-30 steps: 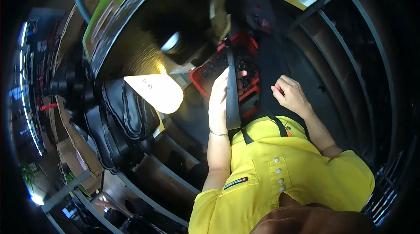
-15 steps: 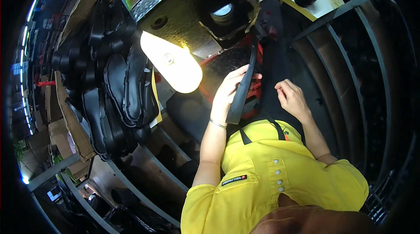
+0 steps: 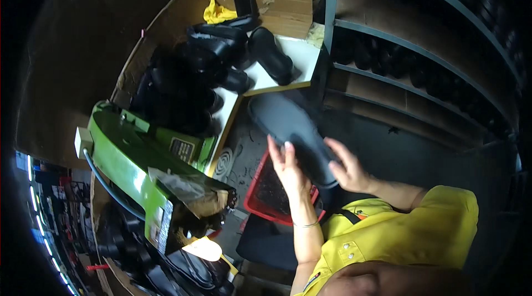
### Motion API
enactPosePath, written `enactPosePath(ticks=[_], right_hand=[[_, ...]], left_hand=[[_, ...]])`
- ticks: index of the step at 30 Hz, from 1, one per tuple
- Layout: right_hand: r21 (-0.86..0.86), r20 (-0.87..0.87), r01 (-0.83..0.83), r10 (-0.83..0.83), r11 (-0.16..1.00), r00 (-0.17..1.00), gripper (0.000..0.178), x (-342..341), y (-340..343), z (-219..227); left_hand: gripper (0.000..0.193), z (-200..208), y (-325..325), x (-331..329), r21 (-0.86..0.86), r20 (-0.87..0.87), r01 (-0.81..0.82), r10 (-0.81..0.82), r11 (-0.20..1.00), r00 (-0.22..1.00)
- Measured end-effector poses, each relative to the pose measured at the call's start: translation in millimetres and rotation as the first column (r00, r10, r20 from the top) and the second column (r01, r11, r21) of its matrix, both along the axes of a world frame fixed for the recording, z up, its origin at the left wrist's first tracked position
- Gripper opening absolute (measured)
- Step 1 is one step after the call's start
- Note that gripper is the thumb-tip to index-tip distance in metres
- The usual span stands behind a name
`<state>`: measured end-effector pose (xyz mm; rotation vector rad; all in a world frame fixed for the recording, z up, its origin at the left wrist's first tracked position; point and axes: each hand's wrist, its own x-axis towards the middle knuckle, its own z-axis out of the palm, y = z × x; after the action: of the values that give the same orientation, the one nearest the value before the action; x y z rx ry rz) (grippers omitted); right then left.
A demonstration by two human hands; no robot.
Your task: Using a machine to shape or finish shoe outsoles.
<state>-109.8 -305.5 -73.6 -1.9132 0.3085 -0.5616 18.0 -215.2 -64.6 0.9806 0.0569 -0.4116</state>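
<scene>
partly behind left hand (image 3: 292,173) and sole (image 3: 288,121), a red bin (image 3: 267,214)

Your left hand (image 3: 292,173) holds a dark sole (image 3: 285,121), your right hand (image 3: 352,171) at its edge, a red bin (image 3: 256,188) lying below.

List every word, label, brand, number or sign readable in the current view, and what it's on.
None can be read.
Dark plate on the green machine: print too small.
Patch on the yellow shirt: too blurred.
Dark sole: no legible text.
</scene>
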Motion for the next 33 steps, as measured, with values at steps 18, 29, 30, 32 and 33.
enactPosePath(ticks=[18, 29, 30, 32, 33], right_hand=[[-0.387, 0.318, 0.717, -0.646, 0.580, 0.694, 0.048, 227, -220, -63], [-0.765, -0.071, 0.152, -0.317, 0.625, 0.946, 0.020, 454, -296, 14], [-0.769, -0.156, 0.036, -0.241, 0.638, 0.958, 0.021, 499, -248, -7], [-0.803, -0.107, 0.131, -0.357, 0.582, 0.928, 0.019, 489, -288, -2], [-0.783, -0.157, 0.081, -0.321, 0.617, 0.934, 0.016, 502, -264, -7]], left_hand=[[0.026, -122, 84, -16, 0.285, -0.230, 0.297, -0.236, 0.911, 0.944], [0.023, -164, 137, -20, 0.407, -0.365, 0.294, -0.141, 0.865, 0.920], [0.025, -156, 155, -25, 0.466, -0.380, 0.221, -0.032, 0.857, 0.924], [0.025, -160, 135, -23, 0.436, -0.366, 0.270, -0.105, 0.859, 0.925], [0.026, -160, 144, -28, 0.470, -0.372, 0.269, -0.087, 0.841, 0.924]])
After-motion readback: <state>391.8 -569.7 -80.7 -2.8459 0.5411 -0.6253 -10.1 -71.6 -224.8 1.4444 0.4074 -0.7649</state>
